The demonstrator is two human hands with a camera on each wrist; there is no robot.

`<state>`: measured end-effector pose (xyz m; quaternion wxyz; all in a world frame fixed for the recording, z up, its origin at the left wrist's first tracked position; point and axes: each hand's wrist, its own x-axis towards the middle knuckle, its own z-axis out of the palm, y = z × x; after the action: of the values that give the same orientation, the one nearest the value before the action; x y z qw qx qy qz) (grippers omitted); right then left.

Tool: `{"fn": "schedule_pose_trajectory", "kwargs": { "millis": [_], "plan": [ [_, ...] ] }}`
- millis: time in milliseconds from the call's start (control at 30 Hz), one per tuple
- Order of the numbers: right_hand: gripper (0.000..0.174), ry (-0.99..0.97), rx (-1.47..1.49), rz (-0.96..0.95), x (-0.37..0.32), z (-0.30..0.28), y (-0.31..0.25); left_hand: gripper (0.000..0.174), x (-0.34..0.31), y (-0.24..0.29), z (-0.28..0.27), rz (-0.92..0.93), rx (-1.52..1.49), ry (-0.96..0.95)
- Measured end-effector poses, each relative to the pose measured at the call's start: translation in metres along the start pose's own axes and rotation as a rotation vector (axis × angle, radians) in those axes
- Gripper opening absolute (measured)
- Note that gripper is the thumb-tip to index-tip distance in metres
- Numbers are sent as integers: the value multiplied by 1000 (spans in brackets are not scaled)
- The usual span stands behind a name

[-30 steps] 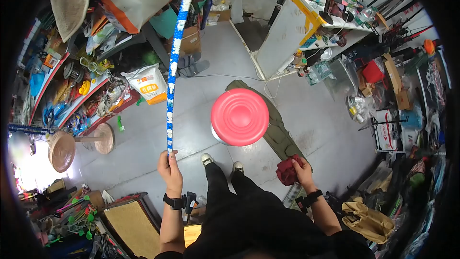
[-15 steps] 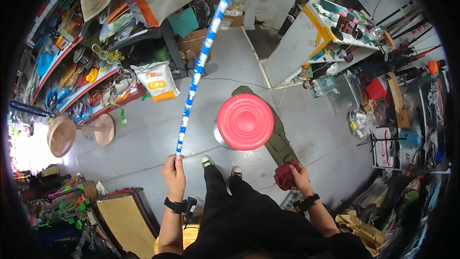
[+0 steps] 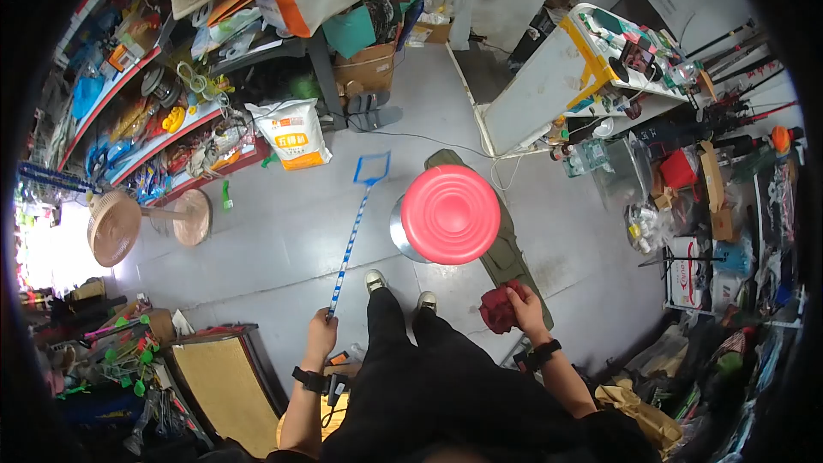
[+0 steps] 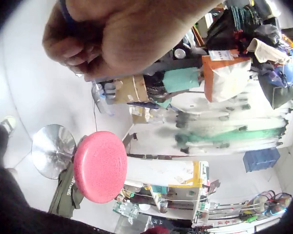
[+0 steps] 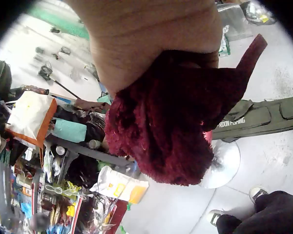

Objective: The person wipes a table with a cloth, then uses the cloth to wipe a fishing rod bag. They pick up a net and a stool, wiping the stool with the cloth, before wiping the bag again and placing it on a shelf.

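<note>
My left hand (image 3: 320,337) grips the near end of a slim blue-and-white striped pole (image 3: 347,255). At the pole's far end is an open, four-sided blue frame (image 3: 372,168), seen over the floor left of the round red stool (image 3: 451,214). In the left wrist view the fingers are curled, with most of the pole out of sight. My right hand (image 3: 531,310) holds a bunched dark red fluffy cloth (image 5: 161,126) between thumb and fingers. The cloth droops below that hand, a narrow strip of it sticking out to one side.
A long green fishing bag (image 3: 519,270) lies on the floor behind the stool. Packed shelves (image 3: 163,133) and a white sack (image 3: 291,135) stand at left, a fan (image 3: 116,227) nearer. A white counter (image 3: 536,77) and stacked goods line the right.
The pole has swung down from pointing up past the top of the view, so its blue frame now shows over the floor. The right hand still holds the cloth, slightly further left.
</note>
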<state>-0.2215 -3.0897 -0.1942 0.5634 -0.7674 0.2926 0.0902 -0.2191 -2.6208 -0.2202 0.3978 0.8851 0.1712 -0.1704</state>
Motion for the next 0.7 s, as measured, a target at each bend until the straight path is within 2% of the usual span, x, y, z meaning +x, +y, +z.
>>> {"fn": "schedule_pose_trajectory", "kwargs": {
  "millis": [33, 67, 100, 167, 233, 300, 333, 433, 500, 567, 633, 700],
  "plan": [
    [29, -12, -12, 0, 4, -1, 9, 30, 1, -15, 5, -60, 25, -41],
    [29, -18, -44, 7, 6, -1, 15, 34, 1, -26, 7, -258, -132, -112],
    [28, -24, -77, 14, 8, -2, 21, 34, 3, -38, 6, -272, -141, -108],
    [27, -38, -85, 6, 8, 2, 17, 37, 6, -45, -1, -599, -362, -242],
    [26, -60, -94, -4, 4, 6, 8, 39, -8, -69, 6, -613, -309, -218],
    [26, -69, -43, -8, 4, 10, -5, 38, -2, -149, 42, -412, -51, -73],
    [26, -69, -52, -10, 6, 10, -7, 36, -3, -151, 43, -415, -87, -27],
    [23, -142, -98, 10, 11, 0, -5, 36, -18, -136, 49, -495, -192, -6],
    [27, -179, -51, 36, 25, -7, 3, 35, -32, -110, 53, -485, -271, 43],
    [30, -224, -61, 53, 33, -21, 9, 34, -49, -90, 60, -403, -180, 109],
    [34, -223, -326, 32, 33, -37, 6, 33, -67, -71, 74, -393, -178, 115],
    [38, -223, -356, -24, 38, -44, 3, 32, -84, -60, 82, -384, -175, 121]
  ]
}}
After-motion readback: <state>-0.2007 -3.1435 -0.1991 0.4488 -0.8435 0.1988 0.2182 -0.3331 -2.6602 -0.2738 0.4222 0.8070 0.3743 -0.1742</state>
